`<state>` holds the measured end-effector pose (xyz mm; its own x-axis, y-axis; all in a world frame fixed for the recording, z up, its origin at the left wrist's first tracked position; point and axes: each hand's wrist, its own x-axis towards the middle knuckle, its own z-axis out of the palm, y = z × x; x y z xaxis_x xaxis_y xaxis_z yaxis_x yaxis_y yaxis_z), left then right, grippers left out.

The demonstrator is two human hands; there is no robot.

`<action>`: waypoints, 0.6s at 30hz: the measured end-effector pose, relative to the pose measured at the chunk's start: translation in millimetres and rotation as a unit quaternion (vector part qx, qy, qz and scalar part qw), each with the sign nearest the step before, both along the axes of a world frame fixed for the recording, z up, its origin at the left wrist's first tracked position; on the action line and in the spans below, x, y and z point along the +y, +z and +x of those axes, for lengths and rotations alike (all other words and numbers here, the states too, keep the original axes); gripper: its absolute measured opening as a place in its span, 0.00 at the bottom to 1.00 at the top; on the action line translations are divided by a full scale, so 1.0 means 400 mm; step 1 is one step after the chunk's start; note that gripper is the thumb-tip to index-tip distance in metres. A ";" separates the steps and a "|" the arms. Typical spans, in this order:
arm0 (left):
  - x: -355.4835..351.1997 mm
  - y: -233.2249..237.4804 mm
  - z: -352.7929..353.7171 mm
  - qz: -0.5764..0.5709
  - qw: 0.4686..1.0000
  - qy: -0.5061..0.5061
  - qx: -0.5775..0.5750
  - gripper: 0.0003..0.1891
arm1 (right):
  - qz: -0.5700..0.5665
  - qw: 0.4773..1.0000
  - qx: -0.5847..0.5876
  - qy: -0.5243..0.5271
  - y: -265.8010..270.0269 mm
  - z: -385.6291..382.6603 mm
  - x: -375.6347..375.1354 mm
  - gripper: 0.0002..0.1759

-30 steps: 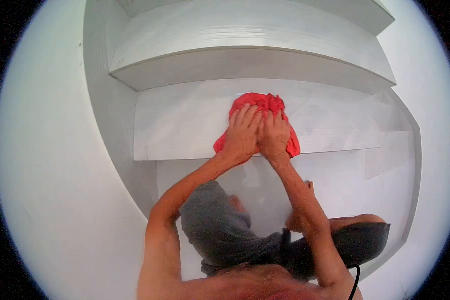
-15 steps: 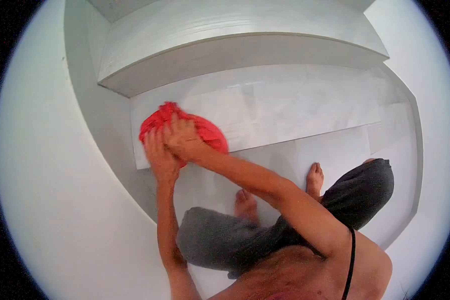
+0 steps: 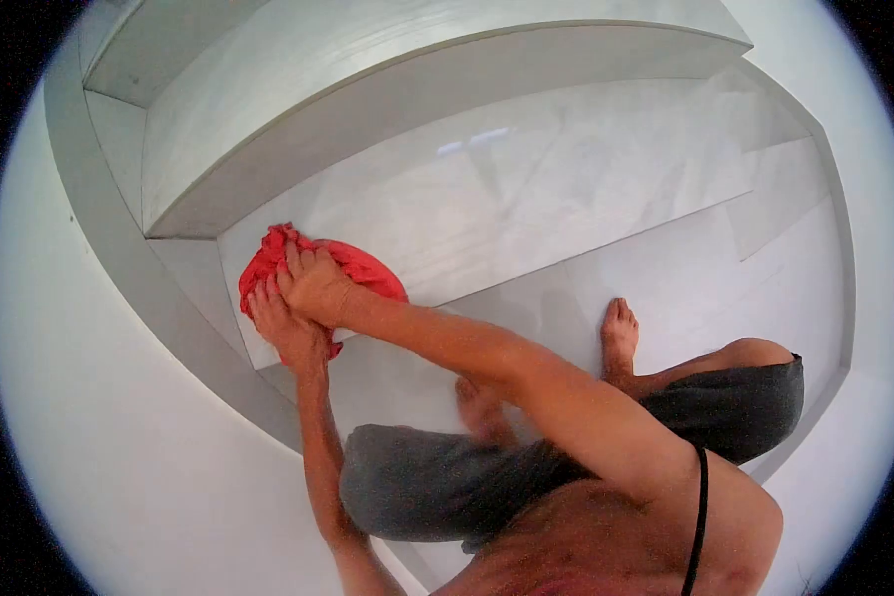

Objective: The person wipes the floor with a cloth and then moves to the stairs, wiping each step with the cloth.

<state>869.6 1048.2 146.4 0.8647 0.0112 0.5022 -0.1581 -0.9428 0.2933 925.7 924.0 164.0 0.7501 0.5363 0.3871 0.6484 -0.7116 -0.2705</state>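
A bunched red cloth [image 3: 372, 270] lies on the white stair tread [image 3: 526, 189], close to its left end. Both my hands press down on it side by side. My left hand [image 3: 286, 330] grips the near left part, with its fingers over the folds. Touching it on the right, my right hand [image 3: 318, 288] bears on the cloth's middle, fingers bent over the fabric. A small red end of cloth shows below my left wrist. What lies under the cloth and both palms is hidden.
A higher step [image 3: 368, 109] rises behind the tread. A curved white wall [image 3: 119, 397] runs along the left, and another wall [image 3: 879, 228] stands at the right. My bare foot [image 3: 620, 333] rests on the lower floor [image 3: 546, 298], with my grey-trousered knees above it.
The view has turned, so the steps sit at a steeper slant. Cloth and hands appear farther left and slightly lower, still together at the tread's left end.
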 end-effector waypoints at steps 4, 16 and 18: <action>-0.102 0.017 0.090 -0.015 1.000 -0.014 0.019 0.30 | -0.022 0.999 -0.032 -0.031 -0.001 0.077 -0.107 0.29; -0.591 0.001 0.288 0.036 0.980 -0.194 0.031 0.28 | -0.049 0.975 -0.025 -0.213 -0.057 0.160 -0.635 0.26; -0.676 -0.005 0.318 0.027 0.970 -0.239 0.025 0.28 | -0.061 0.967 -0.037 -0.245 -0.068 0.158 -0.722 0.25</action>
